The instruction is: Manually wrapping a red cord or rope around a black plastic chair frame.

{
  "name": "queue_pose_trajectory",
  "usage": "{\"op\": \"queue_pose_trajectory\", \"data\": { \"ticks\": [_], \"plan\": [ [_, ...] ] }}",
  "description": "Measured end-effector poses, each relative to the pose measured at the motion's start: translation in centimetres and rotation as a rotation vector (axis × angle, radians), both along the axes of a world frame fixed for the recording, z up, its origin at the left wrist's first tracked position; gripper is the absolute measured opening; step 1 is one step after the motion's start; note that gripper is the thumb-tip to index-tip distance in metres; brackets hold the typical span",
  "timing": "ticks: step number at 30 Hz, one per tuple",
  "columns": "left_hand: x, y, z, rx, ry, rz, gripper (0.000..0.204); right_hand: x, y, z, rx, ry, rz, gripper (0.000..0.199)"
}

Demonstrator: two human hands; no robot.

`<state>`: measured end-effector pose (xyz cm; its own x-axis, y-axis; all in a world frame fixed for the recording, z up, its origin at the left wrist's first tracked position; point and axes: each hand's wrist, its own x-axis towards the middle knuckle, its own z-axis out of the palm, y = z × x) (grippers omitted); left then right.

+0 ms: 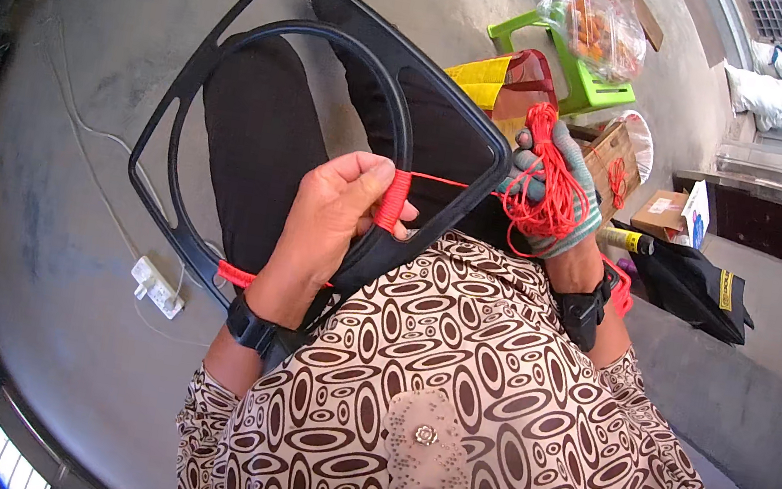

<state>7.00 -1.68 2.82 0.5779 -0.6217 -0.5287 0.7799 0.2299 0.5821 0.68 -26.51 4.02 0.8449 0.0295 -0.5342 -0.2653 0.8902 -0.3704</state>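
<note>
A black plastic frame (238, 50), square outside with a round inner ring, rests across my lap on dark trousers. My left hand (333, 226) grips its inner ring where red cord (393, 199) is wound tightly around the bar. A strand of that cord runs taut to the right. My right hand (555, 193), in a grey knit glove, is closed on a loose bundle of the same red cord (542, 181) at the frame's right corner. Another short red wrap (235, 274) sits on the frame's lower left edge.
A white power strip (157, 288) with its cable lies on the concrete floor at left. At upper right stand a green plastic stool (586, 90), a clear bag of orange items (596, 22), cardboard boxes (664, 212) and a black bag (698, 285). A person sits far upper right (773, 89).
</note>
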Motion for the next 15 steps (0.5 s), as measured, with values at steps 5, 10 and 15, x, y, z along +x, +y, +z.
{"op": "queue_pose_trajectory", "data": {
  "ticks": [5,10,15],
  "plan": [
    [-0.2,1.2,0.3,-0.037,0.0,0.07,0.014,0.8,0.5,-0.4,-0.051,0.058,-0.075,0.038],
    [-1.1,2.3,0.9,-0.053,0.011,0.152,0.013,2.1,1.2,-0.8,0.249,-0.064,-0.144,0.033],
    [-0.7,2.2,1.0,-0.061,-0.041,0.143,0.013,3.5,-0.8,-0.7,-0.242,-0.09,-0.444,0.023]
  ]
}}
